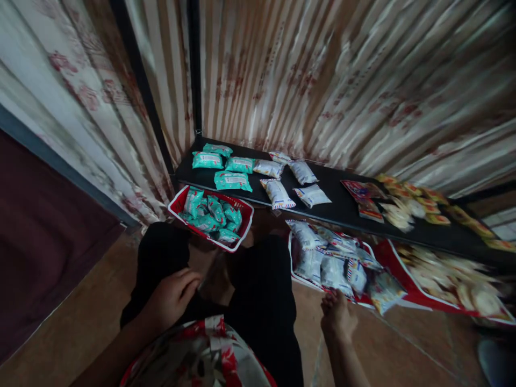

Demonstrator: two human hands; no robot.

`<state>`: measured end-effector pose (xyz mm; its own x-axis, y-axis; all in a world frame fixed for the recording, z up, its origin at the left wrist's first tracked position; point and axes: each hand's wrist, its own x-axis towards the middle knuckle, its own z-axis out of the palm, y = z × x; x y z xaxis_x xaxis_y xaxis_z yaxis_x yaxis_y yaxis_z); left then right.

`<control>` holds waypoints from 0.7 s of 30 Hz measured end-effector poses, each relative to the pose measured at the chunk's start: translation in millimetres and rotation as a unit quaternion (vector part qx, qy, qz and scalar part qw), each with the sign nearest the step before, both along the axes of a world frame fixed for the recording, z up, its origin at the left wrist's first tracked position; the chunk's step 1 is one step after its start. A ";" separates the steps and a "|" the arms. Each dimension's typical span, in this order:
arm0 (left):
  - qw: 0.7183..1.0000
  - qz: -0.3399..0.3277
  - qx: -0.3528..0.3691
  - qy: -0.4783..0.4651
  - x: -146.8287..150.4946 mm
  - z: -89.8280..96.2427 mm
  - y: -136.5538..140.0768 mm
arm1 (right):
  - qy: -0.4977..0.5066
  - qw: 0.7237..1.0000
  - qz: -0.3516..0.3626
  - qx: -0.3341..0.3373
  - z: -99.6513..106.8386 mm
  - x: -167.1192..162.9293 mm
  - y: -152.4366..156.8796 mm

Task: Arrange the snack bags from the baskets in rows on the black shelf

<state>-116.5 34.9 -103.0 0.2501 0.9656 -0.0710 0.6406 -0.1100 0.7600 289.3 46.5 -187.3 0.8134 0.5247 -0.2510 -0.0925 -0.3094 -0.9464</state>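
My left hand (175,297) rests by my left knee, its fingers loosely curled together with nothing showing in them. Closed into a fist, my right hand (339,318) is at the front edge of a red and white basket (306,281); whether it grips the rim I cannot tell. Several white, blue-striped snack packets (306,235) fill that basket, and one yellowish packet (385,290) hangs over its right side. Between my knees and the low black shelf stands another red basket (248,228), holding several teal packets (205,222).
On the black shelf (334,212) lie teal packets (233,181), white packets (276,193), red packets (365,200) and pale flat packs (397,214). A third red basket (407,282) with pale packs sits at right. Striped curtains (258,70) hang behind.
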 end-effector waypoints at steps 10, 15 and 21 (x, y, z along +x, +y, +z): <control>0.993 0.070 0.050 -0.082 -28.2 -0.5 72.8 | -0.086 0.938 0.319 0.102 93.7 -137.1 110.8; 0.992 0.072 0.060 -0.089 -35.7 -5.6 127.3 | -0.068 0.850 0.522 0.033 95.9 -190.3 151.3; 0.987 0.136 0.085 -0.028 -37.0 -20.0 212.0 | -0.213 0.759 0.614 0.050 98.5 -211.9 227.3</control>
<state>-153.5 246.8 -123.0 -0.0205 0.9944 0.1039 0.6209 -0.0688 0.7808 77.5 273.8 -88.8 -0.3069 0.9517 -0.0114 0.5280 0.1602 -0.8340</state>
